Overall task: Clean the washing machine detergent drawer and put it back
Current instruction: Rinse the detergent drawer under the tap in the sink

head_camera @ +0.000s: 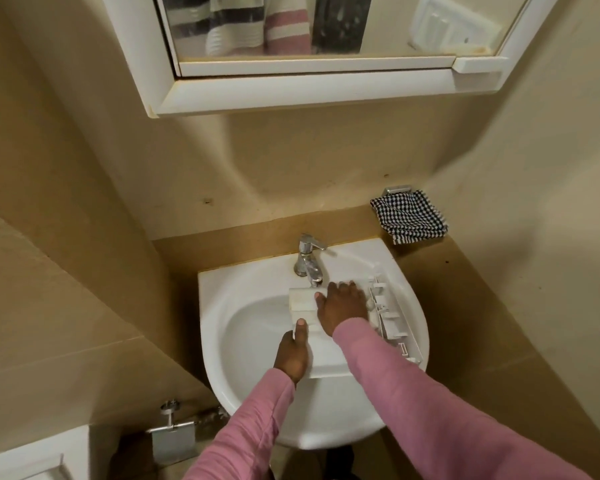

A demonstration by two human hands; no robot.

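Two hands worked at one detergent drawer (323,358). The left hand (293,355) grasped its near left edge, thumb pressed flat on top and fingers hidden beneath. The right hand (342,306) lay palm down across the drawer's far part, thumb spread wide; whether its fingers hooked over the far edge could not be told. The drawer hung over the basin of the single sink (215,306), its far end just below the one tap (307,258). One separate white plastic insert (392,317) rested along the sink's right rim. One checked cloth (409,216) lay on the counter beyond.
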